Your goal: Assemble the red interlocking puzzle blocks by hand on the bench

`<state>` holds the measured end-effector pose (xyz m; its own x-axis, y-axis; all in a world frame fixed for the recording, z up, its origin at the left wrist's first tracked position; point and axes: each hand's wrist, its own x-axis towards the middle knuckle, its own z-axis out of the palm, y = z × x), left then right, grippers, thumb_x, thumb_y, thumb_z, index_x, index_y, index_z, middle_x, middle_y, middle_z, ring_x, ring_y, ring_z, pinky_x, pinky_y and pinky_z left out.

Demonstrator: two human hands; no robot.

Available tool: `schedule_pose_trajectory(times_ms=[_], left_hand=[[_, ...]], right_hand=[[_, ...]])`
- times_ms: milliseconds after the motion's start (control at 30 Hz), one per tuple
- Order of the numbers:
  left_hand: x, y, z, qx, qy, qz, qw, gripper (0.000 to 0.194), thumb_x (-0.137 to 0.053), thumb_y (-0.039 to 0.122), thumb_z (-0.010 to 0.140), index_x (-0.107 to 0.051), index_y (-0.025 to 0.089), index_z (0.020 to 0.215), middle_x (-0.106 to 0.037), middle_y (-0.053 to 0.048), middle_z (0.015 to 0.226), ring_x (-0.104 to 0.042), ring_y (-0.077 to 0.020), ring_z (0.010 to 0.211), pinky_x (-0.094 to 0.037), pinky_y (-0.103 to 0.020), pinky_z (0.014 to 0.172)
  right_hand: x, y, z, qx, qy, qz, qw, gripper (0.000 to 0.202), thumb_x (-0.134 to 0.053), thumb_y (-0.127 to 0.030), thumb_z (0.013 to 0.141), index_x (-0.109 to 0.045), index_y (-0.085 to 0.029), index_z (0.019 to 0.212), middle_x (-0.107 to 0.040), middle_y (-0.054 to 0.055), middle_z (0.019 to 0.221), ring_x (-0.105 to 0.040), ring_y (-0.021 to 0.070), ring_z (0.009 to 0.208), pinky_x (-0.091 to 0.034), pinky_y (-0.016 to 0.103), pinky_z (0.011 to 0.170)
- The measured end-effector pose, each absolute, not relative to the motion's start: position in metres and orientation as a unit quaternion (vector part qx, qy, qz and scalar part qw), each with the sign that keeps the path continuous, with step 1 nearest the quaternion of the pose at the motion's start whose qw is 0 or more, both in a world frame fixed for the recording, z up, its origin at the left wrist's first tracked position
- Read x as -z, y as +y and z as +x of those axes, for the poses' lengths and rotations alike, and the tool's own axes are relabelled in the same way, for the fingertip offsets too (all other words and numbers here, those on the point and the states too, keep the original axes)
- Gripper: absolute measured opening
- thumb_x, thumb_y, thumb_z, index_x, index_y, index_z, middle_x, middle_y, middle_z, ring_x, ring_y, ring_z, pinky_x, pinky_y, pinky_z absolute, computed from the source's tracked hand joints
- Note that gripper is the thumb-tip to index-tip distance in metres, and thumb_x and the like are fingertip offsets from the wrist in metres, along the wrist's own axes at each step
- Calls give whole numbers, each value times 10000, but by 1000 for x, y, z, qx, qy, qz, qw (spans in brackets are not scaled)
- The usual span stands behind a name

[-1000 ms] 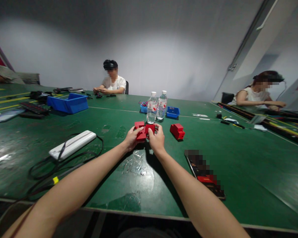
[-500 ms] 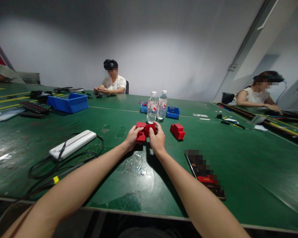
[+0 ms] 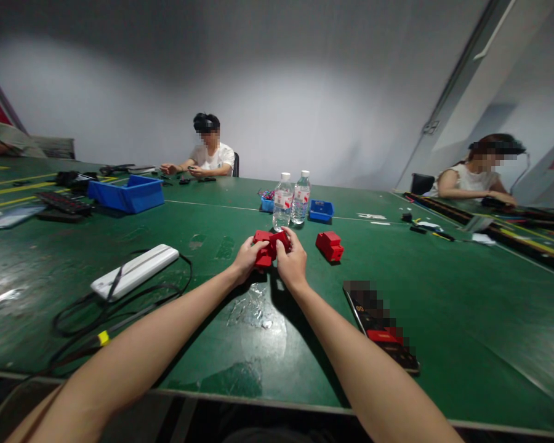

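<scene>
My left hand (image 3: 246, 261) is closed on a red block (image 3: 263, 259) with a stepped shape, thumb on its near side. A second red block (image 3: 281, 237), tilted, is gripped in my right hand (image 3: 292, 261), with the thumb in front and the fingers behind. The two blocks meet between my hands, just above the table; whether they are joined I cannot tell, as fingers cover parts of them. Another stepped red block (image 3: 330, 246) lies on the green table (image 3: 305, 381) to the right of my hands.
Two water bottles (image 3: 300, 200) stand behind my hands, near a small blue tray (image 3: 322, 211). A phone (image 3: 381, 332) lies at the right. On the left are a white power strip (image 3: 136, 271) with a black cable and a larger blue bin (image 3: 127, 194). Other people sit around the table.
The block in my right hand has tilted slightly against the one in my left. Across the table, a person's hands have moved apart.
</scene>
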<state>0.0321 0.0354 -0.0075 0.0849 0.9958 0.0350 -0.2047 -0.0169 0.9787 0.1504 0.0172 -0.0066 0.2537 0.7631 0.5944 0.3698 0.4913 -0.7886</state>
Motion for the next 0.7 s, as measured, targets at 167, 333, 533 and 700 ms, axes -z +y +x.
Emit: schedule_pose_trajectory(times_ms=[167,333,533,700], left_hand=[[12,38,32,-523,422,494,552,222,-551,285,792,-497,164,970,-549,18,620,-506,-109,401,-383,-191,316],[20,42,33,-512,416,532,531,265,-565,340,802,-495,153,978,-537,19,609,-494,-107,386,-399,-205,324],[16,40,34,-513,433,525,523,284,-545,236,775,-491,158,1042,-542,22,641,-494,-96,409,-409,-194,340],[14,37,35,-519,446,518,513,304,-539,206,757,-477,153,1050,-542,17,657,-493,-97,415,-410,-199,334]], right_hand=[[3,8,147,-114,-656,-450,595,384,-490,-180,821,-613,-211,1184,-630,72,1076,-597,182,976,-450,306,912],[0,3,146,-108,-698,-426,566,398,-483,-175,834,-612,-243,1204,-625,65,1045,-609,175,929,-471,277,861],[-1,9,149,-80,-662,-459,587,385,-490,-194,840,-601,-181,1208,-651,99,1067,-606,204,966,-461,332,905],[0,12,149,-85,-649,-471,592,371,-507,-198,825,-607,-169,1181,-657,101,1087,-612,207,957,-465,345,906]])
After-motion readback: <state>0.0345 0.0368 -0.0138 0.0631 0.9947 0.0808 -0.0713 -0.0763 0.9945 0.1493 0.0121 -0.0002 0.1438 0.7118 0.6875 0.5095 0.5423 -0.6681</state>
